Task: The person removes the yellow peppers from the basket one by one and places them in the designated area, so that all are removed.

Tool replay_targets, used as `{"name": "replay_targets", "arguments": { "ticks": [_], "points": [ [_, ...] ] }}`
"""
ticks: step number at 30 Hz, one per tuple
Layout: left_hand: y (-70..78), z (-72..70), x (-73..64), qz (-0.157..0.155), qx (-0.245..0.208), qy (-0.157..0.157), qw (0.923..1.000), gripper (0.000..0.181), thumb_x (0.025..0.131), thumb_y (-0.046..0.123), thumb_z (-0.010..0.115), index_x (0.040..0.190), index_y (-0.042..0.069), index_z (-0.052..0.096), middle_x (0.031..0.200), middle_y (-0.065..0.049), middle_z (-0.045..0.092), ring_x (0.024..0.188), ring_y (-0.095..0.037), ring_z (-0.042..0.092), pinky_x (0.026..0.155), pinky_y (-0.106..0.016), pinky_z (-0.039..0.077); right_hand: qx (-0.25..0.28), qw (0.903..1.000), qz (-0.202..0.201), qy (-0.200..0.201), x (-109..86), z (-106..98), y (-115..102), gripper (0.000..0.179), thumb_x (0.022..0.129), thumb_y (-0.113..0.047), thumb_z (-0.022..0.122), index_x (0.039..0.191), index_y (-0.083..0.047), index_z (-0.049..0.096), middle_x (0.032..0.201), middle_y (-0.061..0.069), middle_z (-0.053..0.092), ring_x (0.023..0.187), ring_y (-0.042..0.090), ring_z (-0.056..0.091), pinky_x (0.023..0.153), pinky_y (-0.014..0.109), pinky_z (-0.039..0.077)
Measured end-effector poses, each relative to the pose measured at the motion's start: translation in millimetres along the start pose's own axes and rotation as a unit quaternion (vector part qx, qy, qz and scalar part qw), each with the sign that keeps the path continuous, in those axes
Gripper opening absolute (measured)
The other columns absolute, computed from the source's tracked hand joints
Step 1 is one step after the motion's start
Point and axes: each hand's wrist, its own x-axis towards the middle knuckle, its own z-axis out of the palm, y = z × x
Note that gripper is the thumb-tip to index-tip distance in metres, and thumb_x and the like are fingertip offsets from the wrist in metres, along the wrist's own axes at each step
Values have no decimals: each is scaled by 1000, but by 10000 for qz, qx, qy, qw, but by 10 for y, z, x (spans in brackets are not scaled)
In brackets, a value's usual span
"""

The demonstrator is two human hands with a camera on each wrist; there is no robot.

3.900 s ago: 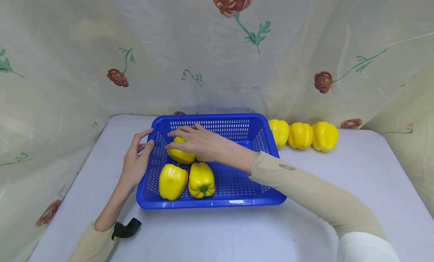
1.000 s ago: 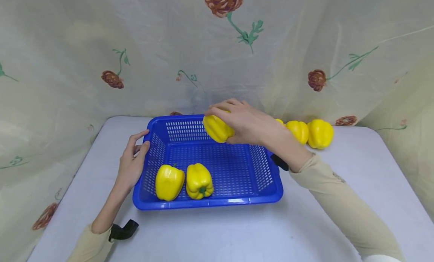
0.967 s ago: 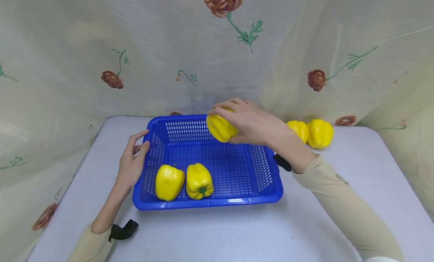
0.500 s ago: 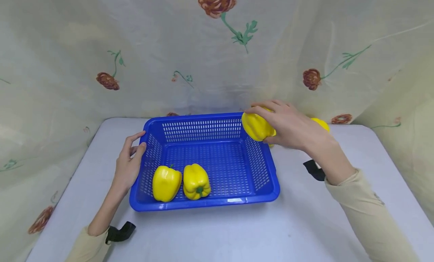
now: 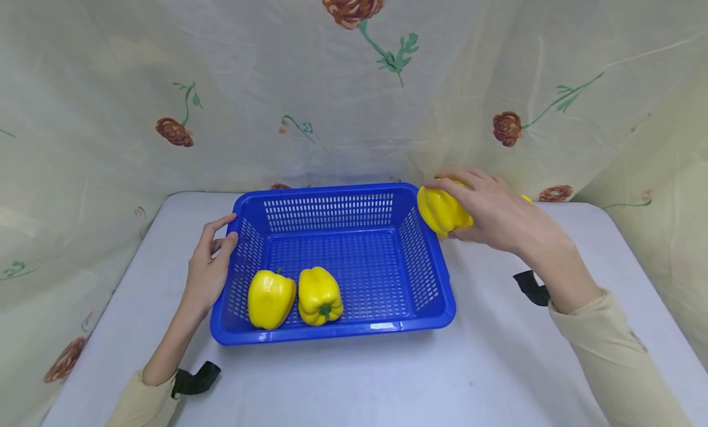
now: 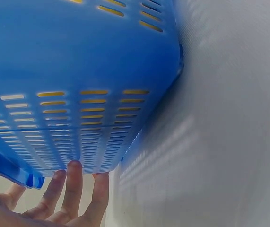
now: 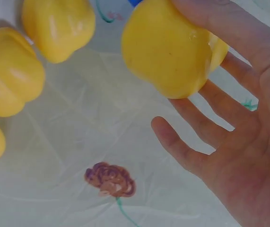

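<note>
In the head view my left hand (image 5: 207, 267) holds the left rim of a blue plastic basket (image 5: 332, 333); the left wrist view shows its fingers against the slotted outer wall (image 6: 64, 123). Two yellow bell peppers lie in the basket's front left part: one on its side (image 5: 271, 299), another with its green stem facing front (image 5: 319, 297). My right hand (image 5: 498, 215) grips a third yellow bell pepper (image 5: 442, 211), just beyond the basket's right rim. In the right wrist view this pepper (image 7: 168, 47) sits between thumb and fingers, with the little finger off it.
Several more yellow bell peppers, mostly hidden behind my right hand in the head view, show in a row (image 7: 12, 71) in the right wrist view. The table (image 5: 354, 384) has a white cover. A floral curtain (image 5: 249, 77) hangs along its back edge.
My right hand has lifted the bell pepper from the basket's back left and carried it rightward past the right rim. My left hand has stayed on the basket. The view has shifted slightly.
</note>
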Motion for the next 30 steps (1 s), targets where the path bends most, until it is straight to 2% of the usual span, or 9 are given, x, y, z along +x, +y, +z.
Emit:
{"name": "replay_targets", "arguments": {
  "ticks": [11,18,23,30],
  "points": [
    [14,-8,7,-5,3,6,10000,50,117,38,40,166,27,40,141,-26,64,118,-40,67,79,-16,53,-203,9996,181,59,-172,105,75,90,78,-13,97,156,-20,53,157,16,56,144,46,49,118,71,42],
    [-5,-4,10,-18,42,20,10000,50,117,39,40,166,27,40,143,-25,64,119,-40,68,87,-33,60,-250,9993,267,-115,-250,234,68,88,77,-15,98,154,-16,55,157,19,56,143,48,51,113,71,47],
    [-21,3,11,-16,16,-4,10000,51,117,40,40,166,28,39,144,-25,63,120,-41,68,92,-47,63,-248,9977,448,-444,-275,361,40,89,79,-18,98,156,-15,55,157,22,57,146,49,49,116,74,43],
    [-19,6,7,-41,34,1,10000,51,117,40,39,166,28,39,144,-25,63,120,-42,68,92,-47,63,-236,9974,412,-549,-293,567,23,87,78,-18,98,154,-14,57,154,21,59,145,48,51,115,74,43]
  ]
}}
